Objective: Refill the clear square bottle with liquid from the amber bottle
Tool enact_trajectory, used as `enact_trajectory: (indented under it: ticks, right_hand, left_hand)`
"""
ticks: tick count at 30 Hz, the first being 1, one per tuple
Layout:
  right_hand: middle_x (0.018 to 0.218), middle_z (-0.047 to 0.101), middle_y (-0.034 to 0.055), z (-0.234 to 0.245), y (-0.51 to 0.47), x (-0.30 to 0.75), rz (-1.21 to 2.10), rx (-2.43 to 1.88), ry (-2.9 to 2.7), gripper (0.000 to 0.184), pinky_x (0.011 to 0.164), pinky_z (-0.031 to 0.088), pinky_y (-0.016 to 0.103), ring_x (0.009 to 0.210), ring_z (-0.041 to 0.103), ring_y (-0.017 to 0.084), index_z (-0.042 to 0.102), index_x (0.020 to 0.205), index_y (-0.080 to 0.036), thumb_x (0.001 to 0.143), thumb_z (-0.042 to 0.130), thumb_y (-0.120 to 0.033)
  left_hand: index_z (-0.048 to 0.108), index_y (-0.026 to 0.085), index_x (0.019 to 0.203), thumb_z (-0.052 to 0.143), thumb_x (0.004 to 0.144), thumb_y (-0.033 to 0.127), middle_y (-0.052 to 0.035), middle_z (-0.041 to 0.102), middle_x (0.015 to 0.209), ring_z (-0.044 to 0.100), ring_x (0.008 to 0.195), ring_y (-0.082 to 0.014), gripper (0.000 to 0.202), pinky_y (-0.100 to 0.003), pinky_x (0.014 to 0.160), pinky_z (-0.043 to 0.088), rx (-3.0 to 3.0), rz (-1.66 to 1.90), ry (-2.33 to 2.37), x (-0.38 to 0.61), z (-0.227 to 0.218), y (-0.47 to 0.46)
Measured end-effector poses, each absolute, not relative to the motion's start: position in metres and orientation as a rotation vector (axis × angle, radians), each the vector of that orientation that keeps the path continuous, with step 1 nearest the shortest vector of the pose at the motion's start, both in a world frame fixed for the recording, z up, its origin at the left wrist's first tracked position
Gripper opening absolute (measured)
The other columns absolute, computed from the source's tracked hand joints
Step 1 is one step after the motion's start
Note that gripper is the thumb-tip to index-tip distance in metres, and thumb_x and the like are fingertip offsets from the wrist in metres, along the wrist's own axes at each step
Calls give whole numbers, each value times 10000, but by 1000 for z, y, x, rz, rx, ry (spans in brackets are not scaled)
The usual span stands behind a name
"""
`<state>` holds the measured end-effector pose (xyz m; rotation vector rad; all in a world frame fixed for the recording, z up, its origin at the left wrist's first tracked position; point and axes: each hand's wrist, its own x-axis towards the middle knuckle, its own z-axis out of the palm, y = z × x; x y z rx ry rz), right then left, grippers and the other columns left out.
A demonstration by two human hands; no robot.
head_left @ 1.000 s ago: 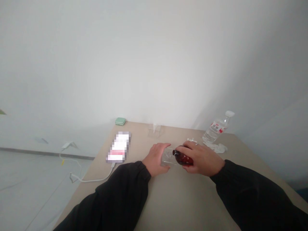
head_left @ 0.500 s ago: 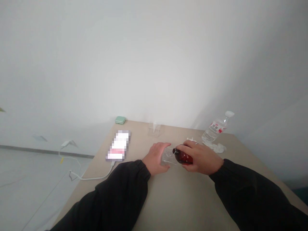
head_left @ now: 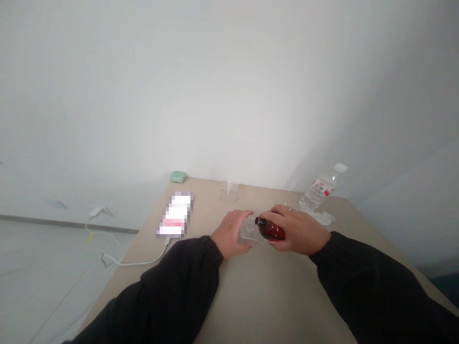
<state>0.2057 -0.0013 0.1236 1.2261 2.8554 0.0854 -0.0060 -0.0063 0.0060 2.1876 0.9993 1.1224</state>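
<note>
My left hand (head_left: 229, 234) grips a clear plastic cup (head_left: 248, 231) lying on its side just above the tabletop. My right hand (head_left: 297, 230) wraps around a dark red-brown glass bottle (head_left: 272, 229), tilted with its dark neck pointing left at the cup's mouth. The bottle's neck is right by the cup, and my fingers hide part of the bottle. I cannot tell if anything flows between them.
On the beige table (head_left: 258, 296) lie a phone (head_left: 174, 215) with a pixelated screen and white cable (head_left: 139, 263), a green case (head_left: 178, 177), a clear stand (head_left: 228, 192), a water bottle (head_left: 318, 190) and crumpled white tissue (head_left: 324, 218).
My hands, the cup and the bottle keep the same hold. The whole scene sits slightly higher and further left in the view, and the bottle's neck shows a little more.
</note>
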Motion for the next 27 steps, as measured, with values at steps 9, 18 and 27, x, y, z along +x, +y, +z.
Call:
enact_trajectory:
  ticks: [9, 18, 27]
  right_hand:
    - [1111, 585, 86, 128, -2, 205, 115, 1195, 2812, 543, 795, 485, 343, 918, 622, 243, 546, 1250, -282, 729, 665, -373]
    - [1103, 584, 83, 129, -2, 203, 101, 1195, 2797, 526, 782, 479, 344, 904, 629, 246, 546, 1235, -283, 730, 656, -379]
    - [1116, 584, 88, 133, -3, 203, 100, 1196, 2789, 529, 775, 481, 342, 931, 628, 255, 545, 1244, -272, 735, 650, -370]
  left_hand:
    - [359, 180, 1331, 777, 583, 244, -116, 505, 1267, 482, 1146, -303, 859, -480, 1025, 381, 2191, 1104, 1009, -6, 8, -7]
    - [353, 195, 1337, 777, 578, 232, -107, 503, 1270, 477, 1147, -297, 870, -475, 1027, 382, 2186, 1100, 1021, -5, 7, -7]
    - [350, 192, 1341, 769, 588, 239, -109, 504, 1258, 483, 1136, -295, 863, -474, 1018, 387, 2195, 1095, 1022, -6, 7, -7]
